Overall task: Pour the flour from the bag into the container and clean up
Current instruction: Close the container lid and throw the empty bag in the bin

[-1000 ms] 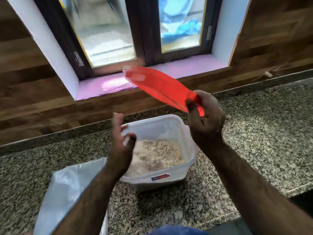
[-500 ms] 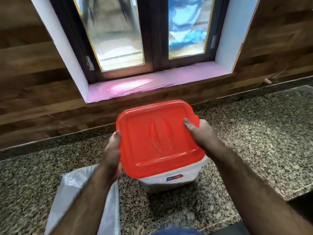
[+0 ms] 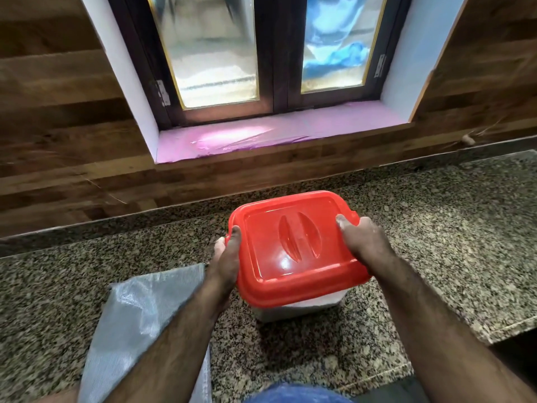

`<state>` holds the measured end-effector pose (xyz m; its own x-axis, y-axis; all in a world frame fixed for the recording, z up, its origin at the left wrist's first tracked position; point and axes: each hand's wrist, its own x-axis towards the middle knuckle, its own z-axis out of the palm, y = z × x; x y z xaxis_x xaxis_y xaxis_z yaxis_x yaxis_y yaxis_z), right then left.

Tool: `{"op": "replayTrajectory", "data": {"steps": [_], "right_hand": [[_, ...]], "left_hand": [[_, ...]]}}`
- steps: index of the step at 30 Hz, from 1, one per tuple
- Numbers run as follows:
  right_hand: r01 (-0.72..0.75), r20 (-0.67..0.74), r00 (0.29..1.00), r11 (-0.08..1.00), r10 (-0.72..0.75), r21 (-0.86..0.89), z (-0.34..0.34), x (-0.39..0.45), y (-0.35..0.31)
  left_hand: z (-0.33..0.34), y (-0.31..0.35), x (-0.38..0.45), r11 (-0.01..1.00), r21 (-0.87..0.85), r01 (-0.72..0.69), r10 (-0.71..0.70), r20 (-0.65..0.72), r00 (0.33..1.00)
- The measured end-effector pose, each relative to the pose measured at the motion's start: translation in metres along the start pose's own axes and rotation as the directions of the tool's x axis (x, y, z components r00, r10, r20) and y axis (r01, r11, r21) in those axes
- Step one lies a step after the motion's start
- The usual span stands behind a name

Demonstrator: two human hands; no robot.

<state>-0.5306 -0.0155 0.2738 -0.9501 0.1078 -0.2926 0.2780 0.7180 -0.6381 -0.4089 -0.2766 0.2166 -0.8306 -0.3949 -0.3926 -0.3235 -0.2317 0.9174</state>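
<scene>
The square translucent white plastic container [image 3: 299, 308] stands on the speckled grey-and-black granite tabletop [image 3: 453, 248], near its front edge and roughly at the middle of the view. Only a strip of its front wall shows, because a glossy red plastic lid [image 3: 293, 245] with rounded corners and two curved ridges moulded into its centre lies over the top and covers the whole opening. The flour is hidden beneath it.

The left hand [image 3: 225, 258] clasps the lid's left edge, its thumb laid on the red rim and its fingers curled down the side; this grip is closed on the lid. The right hand [image 3: 361, 241] takes the right edge in the same way, thumb on the top surface, grip closed on the lid. Both bare forearms reach in from the bottom of the view.

Just left of the container, partly under the left forearm, a crumpled grey-white woven plastic bag [image 3: 139, 315] lies flat on the tabletop.

Behind the tabletop runs a wall of brown wooden planks [image 3: 58, 126]. A dark-framed window [image 3: 279, 53] with frosted panes is set in it, above a pink-covered sill [image 3: 276, 133].
</scene>
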Motion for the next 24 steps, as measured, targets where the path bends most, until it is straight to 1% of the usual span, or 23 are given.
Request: {"op": "replayTrajectory", "data": {"steps": [2, 4, 6, 10, 14, 15, 17, 19, 20, 21, 22, 23, 24], "right_hand": [[-0.006, 0.000, 1.000, 1.000, 0.006, -0.016, 0.001, -0.001, 0.003], [0.000, -0.008, 1.000, 0.998, -0.001, -0.071, 0.001, -0.001, 0.006], [-0.002, -0.007, 1.000, 0.996, 0.001, -0.091, -0.001, 0.000, 0.005], [-0.033, 0.044, 0.998, 0.996, 0.036, -0.080, -0.012, 0.013, -0.006], [-0.069, 0.078, 0.994, 0.991, 0.079, -0.117, -0.014, 0.023, -0.014], [-0.077, 0.110, 0.990, 0.993, 0.087, -0.092, -0.012, 0.024, -0.011], [-0.097, 0.180, 0.980, 0.995, 0.090, 0.031, -0.006, 0.027, -0.001], [-0.099, 0.206, 0.976, 0.986, 0.070, 0.134, -0.002, 0.031, 0.009], [-0.114, 0.227, 0.972, 0.974, 0.069, 0.194, -0.002, 0.033, 0.012], [-0.148, 0.279, 0.958, 0.951, 0.070, 0.270, -0.003, 0.036, 0.014], [-0.198, 0.368, 0.928, 0.915, 0.060, 0.351, -0.006, 0.036, 0.013], [-0.253, 0.467, 0.884, 0.876, 0.035, 0.412, -0.009, 0.037, 0.012], [-0.292, 0.547, 0.837, 0.852, 0.008, 0.435, -0.013, 0.035, 0.010]], "left_hand": [[0.007, 0.013, -0.006, 0.997, 0.046, -0.056, 0.054, 0.045, 0.998], [0.006, 0.019, -0.004, 0.995, 0.094, -0.036, 0.031, 0.055, 0.998], [0.001, 0.022, 0.003, 0.989, 0.149, 0.019, -0.027, 0.050, 0.998], [0.002, 0.033, 0.015, 0.971, 0.202, 0.128, -0.119, -0.055, 0.991], [0.005, 0.039, 0.024, 0.965, 0.206, 0.163, -0.146, -0.094, 0.985], [0.004, 0.038, 0.024, 0.965, 0.203, 0.169, -0.152, -0.095, 0.984], [0.004, 0.038, 0.024, 0.962, 0.193, 0.192, -0.178, -0.089, 0.980], [0.004, 0.038, 0.023, 0.964, 0.175, 0.201, -0.188, -0.086, 0.978], [0.005, 0.038, 0.023, 0.965, 0.167, 0.201, -0.186, -0.098, 0.978], [0.006, 0.039, 0.022, 0.965, 0.171, 0.198, -0.181, -0.114, 0.977], [0.006, 0.040, 0.022, 0.963, 0.183, 0.200, -0.178, -0.129, 0.975], [0.007, 0.041, 0.022, 0.959, 0.201, 0.200, -0.172, -0.148, 0.974], [0.007, 0.041, 0.021, 0.953, 0.228, 0.200, -0.163, -0.172, 0.971]]}}
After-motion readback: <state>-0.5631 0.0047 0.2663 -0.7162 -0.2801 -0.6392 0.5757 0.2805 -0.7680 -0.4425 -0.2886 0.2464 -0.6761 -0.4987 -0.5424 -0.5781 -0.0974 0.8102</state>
